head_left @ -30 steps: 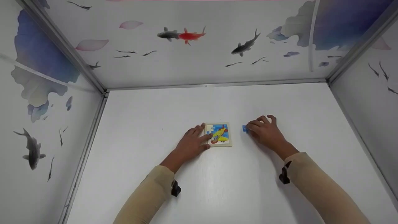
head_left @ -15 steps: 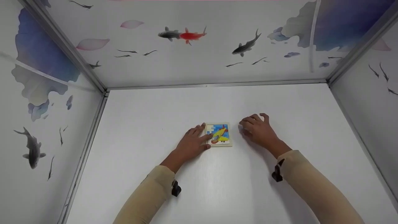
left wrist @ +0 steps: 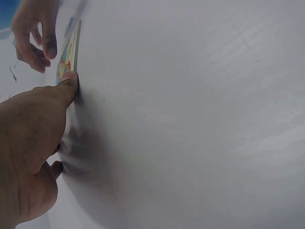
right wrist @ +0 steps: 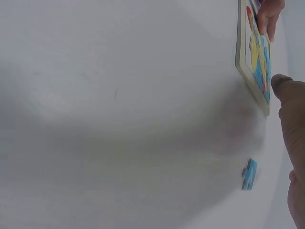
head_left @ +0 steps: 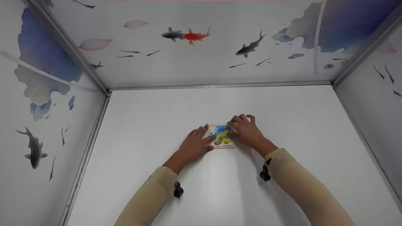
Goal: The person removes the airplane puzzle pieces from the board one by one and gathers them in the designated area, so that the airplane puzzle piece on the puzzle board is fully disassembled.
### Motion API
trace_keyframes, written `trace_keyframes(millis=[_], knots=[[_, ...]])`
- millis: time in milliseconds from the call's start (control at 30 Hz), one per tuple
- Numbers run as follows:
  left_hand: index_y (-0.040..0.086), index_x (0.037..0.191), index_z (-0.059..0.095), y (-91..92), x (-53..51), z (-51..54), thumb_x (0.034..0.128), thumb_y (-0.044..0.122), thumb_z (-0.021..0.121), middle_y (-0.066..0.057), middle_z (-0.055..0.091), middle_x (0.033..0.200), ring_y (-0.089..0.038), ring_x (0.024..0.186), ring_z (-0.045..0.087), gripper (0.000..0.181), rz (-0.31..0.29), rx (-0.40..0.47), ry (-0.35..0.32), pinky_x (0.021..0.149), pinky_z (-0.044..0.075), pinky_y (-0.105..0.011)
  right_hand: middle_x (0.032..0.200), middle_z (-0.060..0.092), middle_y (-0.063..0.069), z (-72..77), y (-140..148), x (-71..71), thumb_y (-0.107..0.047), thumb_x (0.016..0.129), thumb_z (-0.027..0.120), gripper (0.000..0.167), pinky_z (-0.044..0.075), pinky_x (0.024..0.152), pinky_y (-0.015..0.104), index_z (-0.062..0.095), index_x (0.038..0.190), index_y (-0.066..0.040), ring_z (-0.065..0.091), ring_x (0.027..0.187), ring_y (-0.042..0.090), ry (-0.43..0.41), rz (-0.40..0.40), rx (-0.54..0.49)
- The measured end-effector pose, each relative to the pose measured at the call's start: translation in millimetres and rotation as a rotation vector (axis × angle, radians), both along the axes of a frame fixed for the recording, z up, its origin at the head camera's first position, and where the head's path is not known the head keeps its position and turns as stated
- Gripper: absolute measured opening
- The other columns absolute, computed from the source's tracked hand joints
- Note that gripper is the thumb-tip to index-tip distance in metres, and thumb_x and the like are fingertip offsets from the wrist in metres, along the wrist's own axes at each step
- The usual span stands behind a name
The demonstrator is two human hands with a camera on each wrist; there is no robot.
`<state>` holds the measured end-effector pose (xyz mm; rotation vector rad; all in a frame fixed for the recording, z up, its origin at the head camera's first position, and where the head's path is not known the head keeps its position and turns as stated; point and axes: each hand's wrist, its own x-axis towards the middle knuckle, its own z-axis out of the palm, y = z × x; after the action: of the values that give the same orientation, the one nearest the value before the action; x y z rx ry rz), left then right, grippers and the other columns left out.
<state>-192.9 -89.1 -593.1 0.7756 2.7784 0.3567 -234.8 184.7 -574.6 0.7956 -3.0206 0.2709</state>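
As the puzzle (head_left: 223, 138) lay on the counter (head_left: 213, 185), our left hand (head_left: 193, 145) touched its left side, fingers (head_left: 207, 139) extended; at its right, we couldn't tell whether our right hand (head_left: 247, 131) gripped anything.

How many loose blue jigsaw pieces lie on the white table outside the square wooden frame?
1: the blue piece lies on the table, near the right hand. Others may be hidden beneath that hand.
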Motion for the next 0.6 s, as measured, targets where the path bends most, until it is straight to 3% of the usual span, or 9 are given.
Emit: trace_keyframes(millis=[600], knots=[[0.037,0.17,0.045,1.2,-2.6,-4.7,0.1144,0.058,0.05,-0.007,0.017,0.188,-0.031,0.173,0.023,0.06,0.012,-0.043,0.0,0.139,0.025,-0.05,0.138,0.066,0.008,-4.9,-33,-6.6,-0.042,0.109,0.071,0.039,0.035,0.123,0.073,0.074,0.138,-0.016,0.056,0.134,0.033,-0.071,-0.003,-0.007]])
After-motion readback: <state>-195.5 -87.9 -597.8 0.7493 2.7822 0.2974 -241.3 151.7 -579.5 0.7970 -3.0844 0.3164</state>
